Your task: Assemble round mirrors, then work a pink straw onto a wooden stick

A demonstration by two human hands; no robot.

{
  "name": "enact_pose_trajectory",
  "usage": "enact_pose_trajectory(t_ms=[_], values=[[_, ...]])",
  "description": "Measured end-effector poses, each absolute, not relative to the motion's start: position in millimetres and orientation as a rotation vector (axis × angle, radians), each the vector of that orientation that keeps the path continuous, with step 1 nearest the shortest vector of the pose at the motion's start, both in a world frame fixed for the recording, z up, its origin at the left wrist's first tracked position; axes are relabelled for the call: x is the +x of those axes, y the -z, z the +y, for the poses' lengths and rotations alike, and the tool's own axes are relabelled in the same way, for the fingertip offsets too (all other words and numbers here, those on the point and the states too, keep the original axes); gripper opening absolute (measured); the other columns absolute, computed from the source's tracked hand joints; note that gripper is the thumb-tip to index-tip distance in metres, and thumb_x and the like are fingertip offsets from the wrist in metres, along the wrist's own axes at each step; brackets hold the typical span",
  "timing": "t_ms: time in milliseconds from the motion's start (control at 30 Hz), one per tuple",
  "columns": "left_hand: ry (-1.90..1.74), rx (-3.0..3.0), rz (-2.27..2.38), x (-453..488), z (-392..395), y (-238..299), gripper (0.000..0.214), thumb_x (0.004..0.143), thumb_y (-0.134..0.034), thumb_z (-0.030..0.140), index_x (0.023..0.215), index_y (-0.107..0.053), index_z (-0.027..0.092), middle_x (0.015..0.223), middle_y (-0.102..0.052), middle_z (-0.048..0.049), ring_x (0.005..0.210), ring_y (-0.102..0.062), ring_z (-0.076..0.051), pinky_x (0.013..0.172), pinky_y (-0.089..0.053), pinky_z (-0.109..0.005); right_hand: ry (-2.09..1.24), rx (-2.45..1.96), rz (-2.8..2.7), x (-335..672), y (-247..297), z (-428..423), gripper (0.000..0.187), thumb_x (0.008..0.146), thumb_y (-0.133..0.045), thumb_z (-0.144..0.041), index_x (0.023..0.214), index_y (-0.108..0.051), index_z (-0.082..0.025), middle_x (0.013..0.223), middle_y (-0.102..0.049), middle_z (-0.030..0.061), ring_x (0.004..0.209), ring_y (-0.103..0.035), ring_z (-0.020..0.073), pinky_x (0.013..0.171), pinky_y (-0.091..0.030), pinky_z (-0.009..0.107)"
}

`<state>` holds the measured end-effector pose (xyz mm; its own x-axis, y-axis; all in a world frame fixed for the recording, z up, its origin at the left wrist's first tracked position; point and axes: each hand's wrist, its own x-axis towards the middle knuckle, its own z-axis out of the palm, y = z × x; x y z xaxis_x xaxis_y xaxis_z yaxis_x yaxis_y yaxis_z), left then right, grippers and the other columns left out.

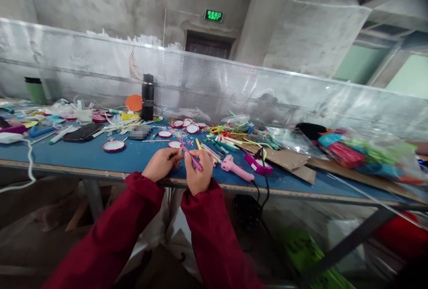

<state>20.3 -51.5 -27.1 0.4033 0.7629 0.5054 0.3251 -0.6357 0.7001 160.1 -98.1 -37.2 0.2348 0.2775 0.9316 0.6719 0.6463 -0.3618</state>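
Observation:
Over the front edge of the table, my right hand (pixel 199 175) is closed round a purple marker pen (pixel 196 163), its tip pointing up and left. Just left of it, my left hand (pixel 162 164) pinches a small, light wood-coloured piece (pixel 180 150) close to the pen's tip; whether the two touch is too small to tell. Behind my fingers lies a round white disc with a red rim (pixel 174 144), partly hidden. Several more pens (pixel 211 153) lie right of my right hand, near a pink hot glue gun (pixel 237 169) with a black cord.
A black flask (pixel 147 97) and an orange disc (pixel 133 102) stand at the back. Left lie a dark phone (pixel 83 132) and pale sticks. Right are a purple box (pixel 258 164), coloured pipe cleaners (pixel 247 133), cardboard (pixel 287 157) and plastic bags (pixel 354 148). A perforated metal screen (pixel 207 84) runs behind.

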Motion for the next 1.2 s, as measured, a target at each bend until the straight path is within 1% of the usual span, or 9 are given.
enact_pose_trajectory(t_ms=[133, 567, 1200], values=[[-1.167, 2.175, 0.929, 20.0, -51.3, 27.3, 0.030, 0.091, -0.050, 0.037, 0.068, -0.057, 0.018, 0.061, -0.059, 0.0015, 0.058, -0.052, -0.012, 0.059, -0.038, -0.023, 0.321, -0.886, -1.356, 160.1, 37.2, -98.1, 0.012, 0.088, -0.065, -0.027, 0.079, -0.060, -0.021, 0.079, -0.069, 0.0003, 0.079, -0.061, 0.0167, 0.086, -0.042, 0.034], [-1.152, 2.142, 0.919, 20.3, -51.1, 28.3, 0.032, 0.091, -0.050, 0.041, 0.069, -0.056, 0.018, 0.062, -0.060, 0.0006, 0.058, -0.054, -0.013, 0.058, -0.040, -0.023, 0.317, -0.909, -1.344, 160.1, 36.1, -99.8, 0.015, 0.090, -0.062, -0.031, 0.079, -0.060, -0.022, 0.080, -0.069, 0.0012, 0.080, -0.061, 0.0173, 0.086, -0.042, 0.035], [-1.154, 2.163, 0.919, 20.2, -50.3, 28.3, 0.032, 0.091, -0.049, 0.040, 0.071, -0.057, 0.018, 0.063, -0.060, 0.0005, 0.059, -0.054, -0.013, 0.059, -0.039, -0.023, 0.331, -0.888, -1.359, 160.8, 37.8, -97.5, 0.011, 0.089, -0.064, -0.029, 0.081, -0.060, -0.022, 0.080, -0.069, 0.0008, 0.080, -0.062, 0.0172, 0.088, -0.042, 0.035]])
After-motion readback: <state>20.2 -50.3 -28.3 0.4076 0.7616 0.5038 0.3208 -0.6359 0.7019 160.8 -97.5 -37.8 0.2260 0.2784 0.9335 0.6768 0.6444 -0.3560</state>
